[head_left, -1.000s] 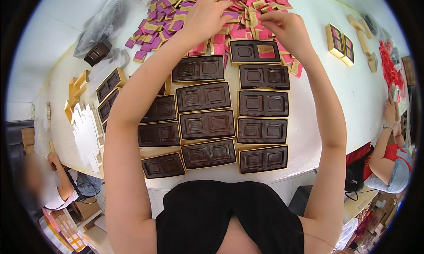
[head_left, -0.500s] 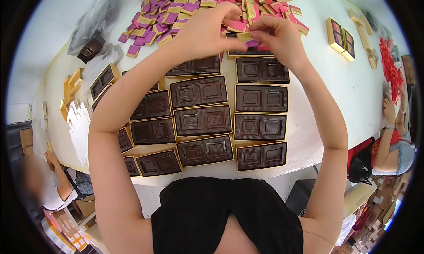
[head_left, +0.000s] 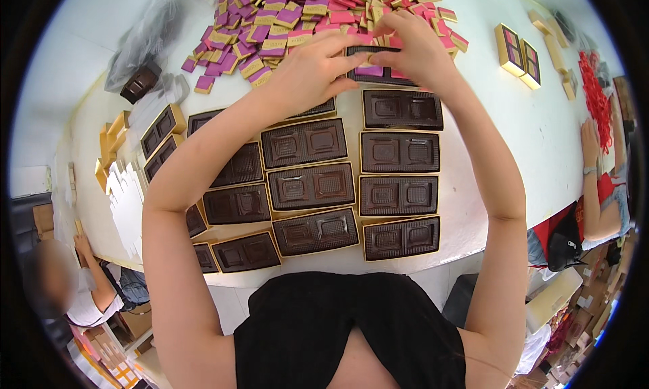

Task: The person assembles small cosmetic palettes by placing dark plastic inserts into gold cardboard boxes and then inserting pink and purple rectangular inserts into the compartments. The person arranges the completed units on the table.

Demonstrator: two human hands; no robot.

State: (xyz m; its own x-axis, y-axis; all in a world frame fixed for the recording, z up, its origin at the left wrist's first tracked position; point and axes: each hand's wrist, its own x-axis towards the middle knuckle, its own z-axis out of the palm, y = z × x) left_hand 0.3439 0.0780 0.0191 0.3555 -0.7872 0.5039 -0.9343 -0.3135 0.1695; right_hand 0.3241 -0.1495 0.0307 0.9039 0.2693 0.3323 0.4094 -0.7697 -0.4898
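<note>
— Where are the hands placed?

— Both are reached out toward twelve o'clock. The left hand [head_left: 307, 71] and the right hand [head_left: 412, 47] are met over the far tray [head_left: 378, 73], a dark brown moulded insert at the near edge of the heap of wrapped squares [head_left: 297, 14].

— What is held, and how tightly?

— The fingers of both hands are curled close over the far tray's rim. Pink wrapped pieces [head_left: 378, 71] are seen lying in its pockets; whether one of them is pinched in either grip cannot be told, since the fingertips are covered by the knuckles.

— How much is judged done?

— Very little. Only the far tray appears to be partly filled. The empty trays [head_left: 399, 196], laid in gold-edged rows from the centre down to six o'clock and off toward eight o'clock, are all seen with bare pockets.

— And what is left?

— Nearly every tray is left to be filled. The purple, pink and gold heap is hardly reduced. Two finished-looking gold boxes [head_left: 519, 47] are set apart at two o'clock on the white tabletop [head_left: 541, 132].
</note>
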